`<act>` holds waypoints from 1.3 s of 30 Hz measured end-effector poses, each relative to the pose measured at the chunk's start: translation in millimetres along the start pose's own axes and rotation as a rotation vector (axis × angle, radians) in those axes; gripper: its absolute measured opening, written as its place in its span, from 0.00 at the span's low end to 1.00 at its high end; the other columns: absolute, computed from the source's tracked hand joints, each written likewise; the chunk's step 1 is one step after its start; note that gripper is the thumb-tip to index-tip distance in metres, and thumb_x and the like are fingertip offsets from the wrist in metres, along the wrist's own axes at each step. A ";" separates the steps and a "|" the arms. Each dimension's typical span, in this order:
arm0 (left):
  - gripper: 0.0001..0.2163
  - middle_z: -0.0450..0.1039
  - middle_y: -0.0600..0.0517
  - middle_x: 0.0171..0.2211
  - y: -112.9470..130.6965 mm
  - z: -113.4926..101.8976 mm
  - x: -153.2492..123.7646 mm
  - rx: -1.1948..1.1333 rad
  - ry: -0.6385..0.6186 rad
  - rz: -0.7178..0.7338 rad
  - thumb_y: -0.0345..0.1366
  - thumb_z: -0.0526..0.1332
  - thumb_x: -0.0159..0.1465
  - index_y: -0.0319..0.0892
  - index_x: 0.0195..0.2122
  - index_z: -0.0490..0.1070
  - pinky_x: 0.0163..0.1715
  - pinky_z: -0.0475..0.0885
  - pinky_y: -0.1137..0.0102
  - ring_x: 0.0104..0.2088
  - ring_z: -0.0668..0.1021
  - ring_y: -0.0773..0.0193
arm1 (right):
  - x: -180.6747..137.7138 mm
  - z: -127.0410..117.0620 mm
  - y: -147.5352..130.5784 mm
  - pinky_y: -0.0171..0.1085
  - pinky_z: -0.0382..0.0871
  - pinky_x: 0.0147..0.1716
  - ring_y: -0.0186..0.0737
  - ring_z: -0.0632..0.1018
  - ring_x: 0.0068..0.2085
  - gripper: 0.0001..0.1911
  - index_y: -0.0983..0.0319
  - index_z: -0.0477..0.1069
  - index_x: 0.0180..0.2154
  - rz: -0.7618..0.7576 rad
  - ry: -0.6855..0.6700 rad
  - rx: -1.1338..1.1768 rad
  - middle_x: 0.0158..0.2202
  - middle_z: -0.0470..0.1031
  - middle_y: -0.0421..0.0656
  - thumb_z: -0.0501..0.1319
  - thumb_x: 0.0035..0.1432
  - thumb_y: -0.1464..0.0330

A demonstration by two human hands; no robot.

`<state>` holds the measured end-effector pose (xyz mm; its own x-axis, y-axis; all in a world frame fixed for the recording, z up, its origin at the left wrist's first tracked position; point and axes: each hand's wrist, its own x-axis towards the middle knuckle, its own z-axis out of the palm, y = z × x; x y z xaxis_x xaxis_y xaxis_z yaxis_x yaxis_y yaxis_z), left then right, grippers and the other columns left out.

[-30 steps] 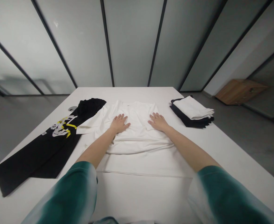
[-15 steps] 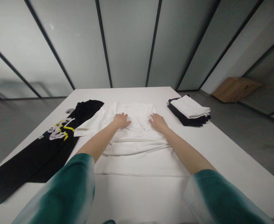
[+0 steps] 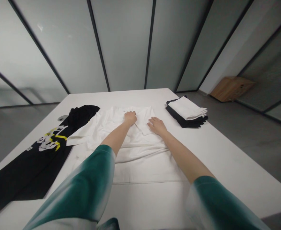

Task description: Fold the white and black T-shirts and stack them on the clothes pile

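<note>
A white T-shirt (image 3: 140,150) lies spread on the white table (image 3: 226,159), its lower half partly folded up. My left hand (image 3: 130,117) is at the shirt's collar end with the fingers curled down into the cloth. My right hand (image 3: 156,125) rests flat on the shirt just right of it, fingers stretched out. Both arms wear teal sleeves pushed up to the elbow.
A black garment (image 3: 35,159) with white and yellow print lies along the table's left side. A folded stack (image 3: 187,111) of white on black clothes sits at the far right. A small round grey thing (image 3: 62,118) lies near the left edge. A wooden box (image 3: 231,88) stands on the floor beyond.
My left hand slid forward and to the right toward the collar and curled its fingers into the cloth. My right hand stayed flat, shifting only slightly.
</note>
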<state>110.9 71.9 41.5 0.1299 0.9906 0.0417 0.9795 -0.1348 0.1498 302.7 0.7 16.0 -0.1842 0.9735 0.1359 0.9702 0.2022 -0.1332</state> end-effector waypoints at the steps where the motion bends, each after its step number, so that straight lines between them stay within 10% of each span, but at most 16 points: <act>1: 0.18 0.73 0.41 0.54 -1.5 -2.1 0.5 -0.002 -0.004 -0.012 0.32 0.50 0.67 0.41 0.55 0.71 0.55 0.65 0.58 0.56 0.73 0.52 | 0.2 0.1 0.1 0.49 0.57 0.63 0.50 0.61 0.67 0.24 0.61 0.67 0.61 0.006 0.000 0.003 0.67 0.62 0.50 0.48 0.70 0.59; 10: 0.17 0.73 0.39 0.53 -9.2 -5.1 -15.4 -0.082 0.098 -0.184 0.32 0.52 0.65 0.41 0.55 0.68 0.51 0.68 0.57 0.55 0.73 0.51 | 3.6 7.4 4.3 0.50 0.57 0.61 0.53 0.63 0.65 0.24 0.64 0.68 0.60 0.079 0.128 0.014 0.65 0.64 0.53 0.49 0.68 0.61; 15: 0.22 0.65 0.43 0.62 -7.1 0.4 -33.3 -0.042 0.165 0.152 0.40 0.54 0.67 0.44 0.62 0.62 0.58 0.64 0.59 0.61 0.67 0.53 | 9.4 5.9 16.9 0.49 0.59 0.59 0.52 0.67 0.60 0.23 0.66 0.69 0.56 0.113 0.480 0.154 0.59 0.69 0.57 0.47 0.66 0.66; 20: 0.34 0.49 0.43 0.71 -3.6 17.3 -49.1 0.050 -0.084 0.324 0.59 0.47 0.67 0.46 0.69 0.54 0.66 0.50 0.52 0.70 0.53 0.46 | 13.2 5.3 35.6 0.47 0.61 0.56 0.51 0.70 0.55 0.24 0.67 0.70 0.53 0.209 0.698 0.311 0.52 0.72 0.57 0.43 0.63 0.70; 27: 0.38 0.43 0.43 0.73 -4.4 26.3 -49.9 0.060 -0.118 0.335 0.63 0.41 0.66 0.45 0.71 0.49 0.67 0.45 0.50 0.71 0.48 0.44 | 29.5 -2.4 35.4 0.47 0.61 0.58 0.53 0.71 0.56 0.23 0.67 0.70 0.54 0.101 0.274 0.138 0.56 0.72 0.56 0.47 0.64 0.67; 32: 0.37 0.44 0.41 0.72 -2.7 21.8 -55.5 0.044 -0.106 0.335 0.61 0.43 0.67 0.43 0.71 0.51 0.67 0.46 0.50 0.71 0.49 0.44 | 67.1 -3.6 22.4 0.47 0.51 0.65 0.51 0.54 0.70 0.33 0.68 0.53 0.68 -0.038 -0.042 -0.050 0.71 0.50 0.53 0.45 0.69 0.57; 39: 0.33 0.51 0.44 0.71 -2.5 20.5 -59.5 0.012 -0.045 0.343 0.59 0.45 0.68 0.45 0.68 0.58 0.67 0.50 0.54 0.70 0.54 0.48 | 88.9 12.5 15.5 0.56 0.45 0.66 0.61 0.49 0.71 0.40 0.69 0.48 0.70 0.232 -0.183 -0.053 0.73 0.42 0.53 0.36 0.68 0.50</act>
<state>103.9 13.7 18.3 0.4582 0.8878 0.0437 0.8794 -0.4599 0.1231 299.4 91.8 13.8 0.0228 0.9971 -0.0723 0.9957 -0.0291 -0.0878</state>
